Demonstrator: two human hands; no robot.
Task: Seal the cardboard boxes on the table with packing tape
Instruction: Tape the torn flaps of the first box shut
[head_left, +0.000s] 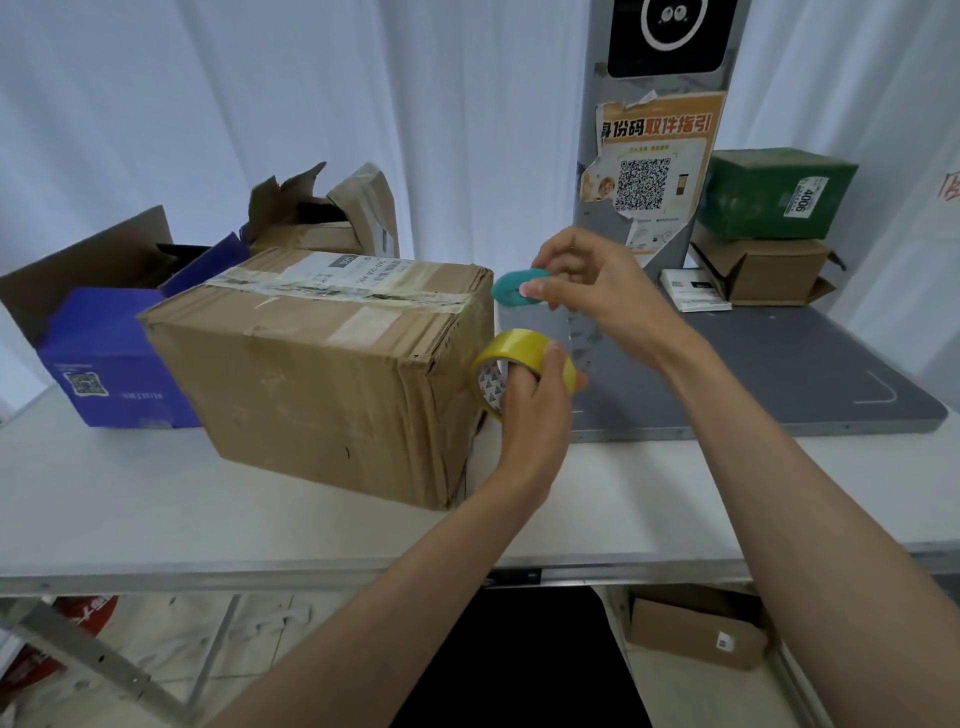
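A large brown cardboard box (322, 364) stands on the white table (208, 519), its top flaps closed under old clear tape and a label. Just right of the box's right end, my left hand (535, 415) grips a roll of yellow packing tape (514, 358), thumb on the roll's outer face. Above it, my right hand (587, 280) pinches a small teal cutter (517, 287) near the box's upper right corner. Whether a strip of tape runs from the roll to the box cannot be told.
A blue open box (114, 358) and torn open cartons (322, 213) sit behind on the left. A grey scanner stand (753, 374) with a poster pole occupies the right, with a green box (774, 192) on a brown carton (769, 275). Another carton (696, 629) lies under the table.
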